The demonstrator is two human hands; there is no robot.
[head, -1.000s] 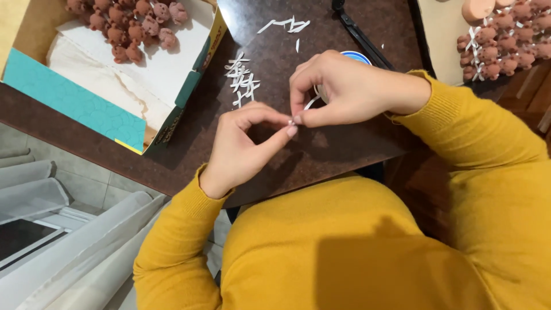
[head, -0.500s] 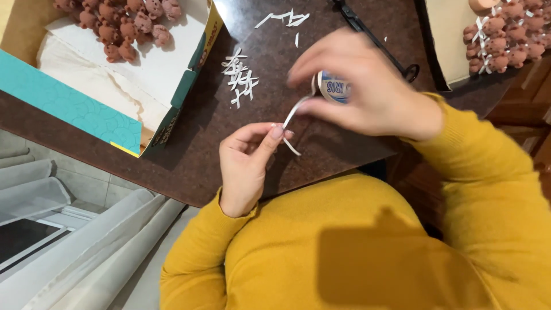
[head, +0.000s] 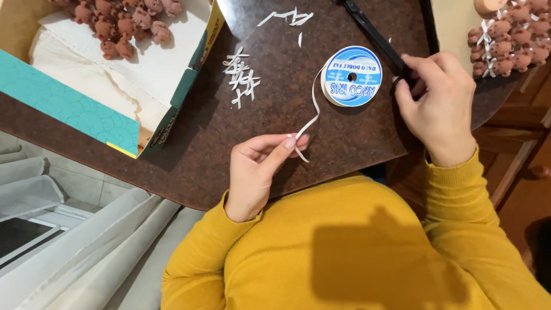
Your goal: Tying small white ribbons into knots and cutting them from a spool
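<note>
Dark brown speckled worktop (head: 275, 115) fills the middle of the head view, pale floor tiles and white plastic-wrapped frames lower left, person in a mustard-yellow sweater at the bottom. Left hand (head: 258, 169) sits near the worktop's front edge, thumb and index fingers (head: 293, 140) closed in a pinch on a thin white ribbon (head: 313, 112); a short tail hangs just below the pinch. From the pinch the ribbon curves up to a flat round ribbon spool (head: 351, 76), blue-and-white label face up, lying flat on the worktop right of centre. Right hand (head: 439, 109) is at the right edge of the worktop, just beside the spool but not touching it, fingers curled around the handle end of black scissors (head: 376, 37) that run diagonally toward the top edge; grip looks closed on the handle, finger loops mostly hidden by the hand. Small pile of cut white ribbon pieces (head: 241, 77) left of the spool, a few more white scraps (head: 287, 18) near the top. Open cardboard box (head: 74, 106) with teal side at upper left, lined with white paper, holding small brown bear figures (head: 123, 23). More brown bear figures with white bows (head: 511, 43) at upper right, on a pale surface.
</note>
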